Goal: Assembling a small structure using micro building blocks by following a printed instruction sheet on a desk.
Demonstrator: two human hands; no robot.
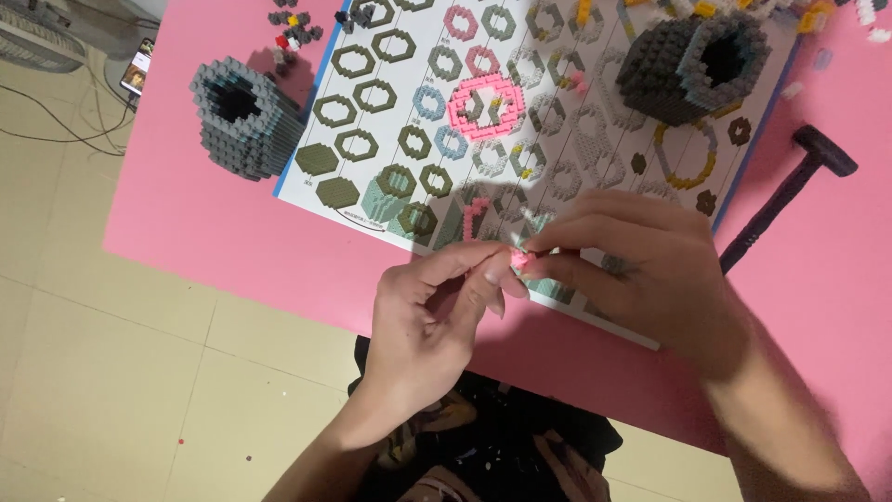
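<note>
Both hands' fingers [483, 270] pinching tiny pink studded brick piece [520, 260] w/ instruction sheet [390, 121] beneath.

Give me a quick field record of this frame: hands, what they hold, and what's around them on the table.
left hand: pinching a small pink piece
right hand: fingertips on the same piece
instruction sheet: flat under the hands, printed with ring diagrams
grey block cylinder: left of the sheet
second grey block build: on the sheet's far right
black hammer: right of the sheet
table: pink

Left hand [432, 311] and right hand [641, 270] pinch fingertips together.
</note>
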